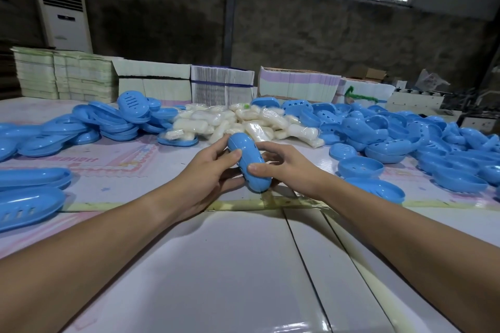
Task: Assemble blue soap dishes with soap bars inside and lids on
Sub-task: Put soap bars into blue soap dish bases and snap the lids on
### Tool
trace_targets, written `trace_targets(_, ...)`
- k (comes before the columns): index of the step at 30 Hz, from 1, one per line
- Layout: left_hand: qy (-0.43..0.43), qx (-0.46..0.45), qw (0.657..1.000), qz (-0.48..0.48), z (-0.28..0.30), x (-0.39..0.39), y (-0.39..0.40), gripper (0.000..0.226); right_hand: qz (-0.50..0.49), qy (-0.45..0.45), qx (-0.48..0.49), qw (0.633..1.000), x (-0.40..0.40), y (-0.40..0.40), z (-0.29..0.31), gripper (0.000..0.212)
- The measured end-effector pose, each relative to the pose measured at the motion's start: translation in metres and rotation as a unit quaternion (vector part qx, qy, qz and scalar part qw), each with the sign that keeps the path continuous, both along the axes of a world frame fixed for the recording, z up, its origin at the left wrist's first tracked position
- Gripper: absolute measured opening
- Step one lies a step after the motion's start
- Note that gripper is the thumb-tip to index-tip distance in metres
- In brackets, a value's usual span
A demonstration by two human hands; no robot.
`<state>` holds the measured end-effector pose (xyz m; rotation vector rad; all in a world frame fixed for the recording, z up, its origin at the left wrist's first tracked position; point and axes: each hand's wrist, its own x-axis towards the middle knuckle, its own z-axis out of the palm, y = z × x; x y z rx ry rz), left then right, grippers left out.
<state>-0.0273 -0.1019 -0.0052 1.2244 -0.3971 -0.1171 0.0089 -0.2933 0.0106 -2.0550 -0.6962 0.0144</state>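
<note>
Both hands met over the middle of the table, closed around one blue soap dish that had its lid on and was held just above the surface. Her or his left hand cupped the dish from the left side, thumb laid across the top and fingers curled underneath; the right hand gripped the opposite side, its thumb pressed on the near end of the dish and the fingers wrapped behind it. Whether a bar sat inside the closed dish could not be told. Just beyond the hands, toward the far edge of the table, lay a heap of wrapped soap bars, pale and in clear film, with one open blue tray at its left foot holding a few bars. To the left of that heap stood stacks of blue lids, nested and leaning, one slotted piece propped upright on top. More blue pieces lay at the table's left edge, near the person's left forearm. Along the right side spread a large loose pile of blue dish bases, many with holes in them, reaching the right edge. Behind everything, along the far edge, ran bundles of flat printed cartons, and a tall white air conditioner stood against the dark wall.
</note>
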Motion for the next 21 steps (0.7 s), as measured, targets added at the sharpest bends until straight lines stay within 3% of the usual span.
trace_targets(3, -0.009, -0.013, 1.0, 0.008, 0.001, 0.003, -0.002, 0.026, 0.018, -0.011, -0.003, 1.0, -0.002, 0.004, -0.003, 0.058)
trace_targets(5, -0.009, -0.029, 0.999, 0.04, 0.004, 0.006, -0.002, 0.047, -0.019, -0.073, -0.006, 0.997, -0.003, 0.012, -0.007, 0.073)
trace_targets(7, -0.029, 0.015, 0.992, 0.123, 0.005, 0.009, 0.0, 0.06, -0.068, -0.16, -0.04, 0.984, -0.003, 0.021, -0.01, 0.085)
trace_targets(9, -0.077, 0.115, 0.968, 0.208, 0.001, 0.013, 0.004, 0.039, -0.079, -0.215, -0.08, 0.97, -0.001, 0.025, -0.012, 0.091)
trace_targets(11, -0.077, 0.157, 0.957, 0.232, -0.005, 0.016, 0.008, 0.022, -0.07, -0.223, -0.107, 0.966, 0.001, 0.024, -0.014, 0.092)
trace_targets(14, -0.028, 0.077, 0.98, 0.18, -0.006, 0.018, 0.011, 0.017, -0.054, -0.217, -0.139, 0.965, 0.001, 0.019, -0.015, 0.093)
trace_targets(18, -0.027, 0.053, 0.988, 0.142, -0.002, 0.016, 0.009, 0.022, -0.058, -0.252, -0.127, 0.958, -0.003, 0.019, -0.009, 0.087)
trace_targets(21, 0.005, 0.003, 0.999, 0.05, -0.008, 0.012, 0.009, 0.038, -0.03, -0.164, -0.035, 0.985, -0.007, 0.019, -0.005, 0.066)
